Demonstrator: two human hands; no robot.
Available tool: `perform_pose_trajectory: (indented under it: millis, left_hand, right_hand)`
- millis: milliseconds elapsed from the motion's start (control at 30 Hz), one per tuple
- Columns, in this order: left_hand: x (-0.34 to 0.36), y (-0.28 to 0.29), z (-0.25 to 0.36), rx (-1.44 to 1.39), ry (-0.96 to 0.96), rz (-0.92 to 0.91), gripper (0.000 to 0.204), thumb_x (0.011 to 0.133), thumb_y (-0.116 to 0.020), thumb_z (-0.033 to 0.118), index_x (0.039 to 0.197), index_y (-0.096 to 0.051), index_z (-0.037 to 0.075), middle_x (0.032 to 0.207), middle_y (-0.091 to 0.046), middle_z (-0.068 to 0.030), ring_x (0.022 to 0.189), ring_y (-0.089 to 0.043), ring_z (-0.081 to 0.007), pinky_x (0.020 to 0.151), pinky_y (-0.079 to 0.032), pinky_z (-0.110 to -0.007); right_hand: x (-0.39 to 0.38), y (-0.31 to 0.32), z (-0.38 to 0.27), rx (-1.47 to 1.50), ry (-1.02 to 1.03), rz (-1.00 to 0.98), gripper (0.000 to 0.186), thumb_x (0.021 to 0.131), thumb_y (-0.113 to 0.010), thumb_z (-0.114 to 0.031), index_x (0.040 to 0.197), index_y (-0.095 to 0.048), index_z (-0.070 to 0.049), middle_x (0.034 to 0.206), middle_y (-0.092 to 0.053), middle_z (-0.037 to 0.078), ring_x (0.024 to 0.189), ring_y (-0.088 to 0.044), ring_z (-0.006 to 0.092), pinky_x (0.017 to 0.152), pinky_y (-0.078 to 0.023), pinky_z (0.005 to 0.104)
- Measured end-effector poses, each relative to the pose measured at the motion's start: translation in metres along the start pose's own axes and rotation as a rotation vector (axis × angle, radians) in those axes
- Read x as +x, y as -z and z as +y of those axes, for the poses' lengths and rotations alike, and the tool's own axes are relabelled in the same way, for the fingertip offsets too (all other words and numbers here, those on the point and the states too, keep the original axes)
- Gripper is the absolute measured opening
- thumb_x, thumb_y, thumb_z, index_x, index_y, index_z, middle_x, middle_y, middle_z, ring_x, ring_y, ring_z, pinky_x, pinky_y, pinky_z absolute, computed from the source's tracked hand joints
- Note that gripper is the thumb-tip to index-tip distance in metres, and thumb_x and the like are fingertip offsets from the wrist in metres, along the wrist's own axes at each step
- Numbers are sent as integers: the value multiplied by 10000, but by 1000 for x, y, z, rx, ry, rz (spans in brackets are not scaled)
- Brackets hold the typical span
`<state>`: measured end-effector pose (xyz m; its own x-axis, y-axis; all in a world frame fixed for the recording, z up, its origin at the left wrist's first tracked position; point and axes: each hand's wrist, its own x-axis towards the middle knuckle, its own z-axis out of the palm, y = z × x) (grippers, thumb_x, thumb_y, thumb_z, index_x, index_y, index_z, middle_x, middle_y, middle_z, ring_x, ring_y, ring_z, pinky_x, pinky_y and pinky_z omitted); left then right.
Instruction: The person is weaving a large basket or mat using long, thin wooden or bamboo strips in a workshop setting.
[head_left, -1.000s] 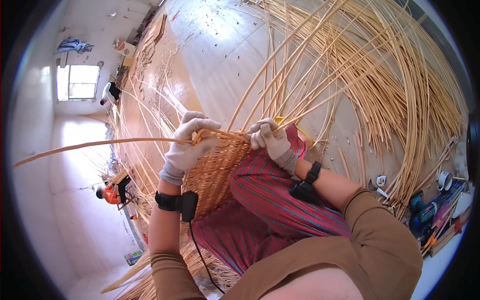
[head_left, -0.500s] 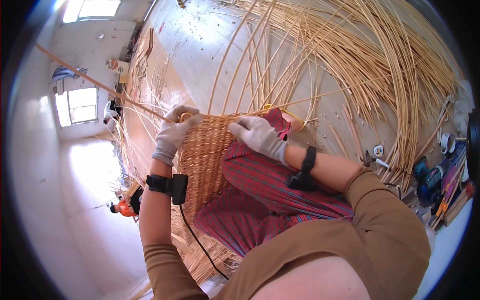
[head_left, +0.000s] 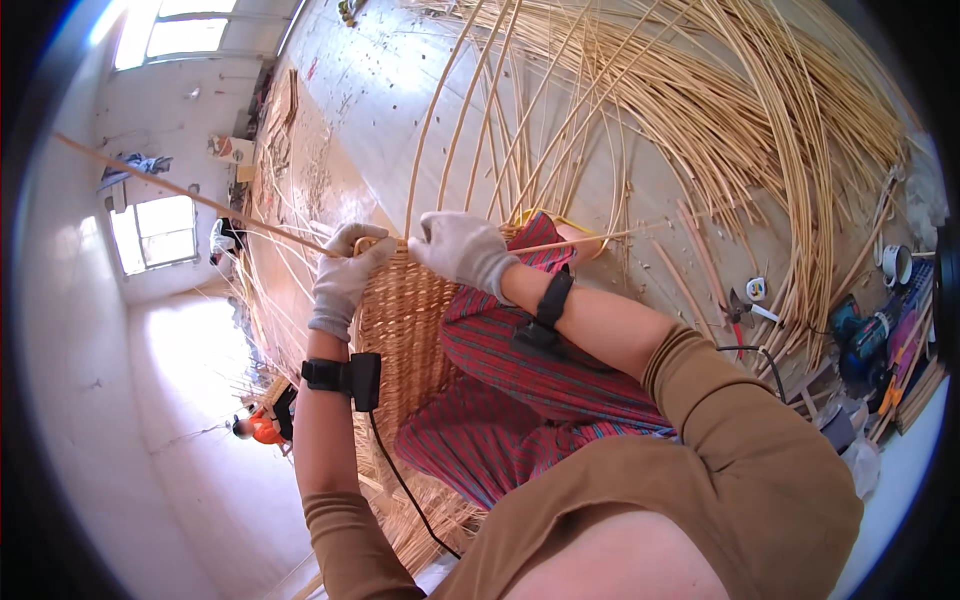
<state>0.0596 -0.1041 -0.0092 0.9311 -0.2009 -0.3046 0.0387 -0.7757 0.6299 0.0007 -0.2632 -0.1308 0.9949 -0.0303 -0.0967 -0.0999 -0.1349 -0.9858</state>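
Note:
A wicker panel or basket wall (head_left: 400,325) of tan woven cane stands against my knees, and several long upright canes (head_left: 432,110) rise from its top edge. My left hand (head_left: 345,275), in a pale work glove, grips the left corner of that edge, where a cane loop shows. From this corner a long thick cane (head_left: 190,190) runs out to the upper left. My gloved right hand (head_left: 462,250) is closed at the edge, close beside the left, pinching a cane strand (head_left: 570,243) whose free length sticks out to the right. The fingers partly hide the strand.
A large heap of loose canes (head_left: 740,150) covers the floor at the upper right. Pliers (head_left: 745,305), a tape measure (head_left: 757,289) and a power drill (head_left: 862,335) lie to the right. Two people, one in orange (head_left: 265,428), are farther off at the left.
My right hand has moved left along the woven edge, towards my left hand. The strand on the right has shifted lower. My left hand stays at the corner.

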Motion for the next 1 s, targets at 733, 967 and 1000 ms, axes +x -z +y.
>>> perform_pose_trajectory:
  millis: [733,967,1000]
  left_hand:
    - [0,-6,3,0,-12,2,169,846,-825,94,968,-720,43,881,-682,10,821,-610,-81,739,-531,-254]
    - [-2,-11,2,-34,-80,-6,138,825,-828,59,915,-726,34,895,-657,17,821,-603,-82,758,-517,-243]
    - [-2,-11,3,-36,-109,-4,138,825,-828,59,915,-726,34,895,-657,17,821,-603,-82,758,-517,-243]
  right_hand:
    - [49,114,15,-504,895,220,504,920,-642,-569,968,-773,-84,990,-753,134,1031,-697,285,901,-540,441]
    - [117,45,2,-891,293,-593,525,963,-604,-568,1088,-764,-84,1056,-757,151,1071,-697,313,890,-552,425]
    - [122,35,-1,-941,554,-703,553,970,-596,-578,1137,-750,-74,1040,-759,151,1048,-703,306,886,-558,417]
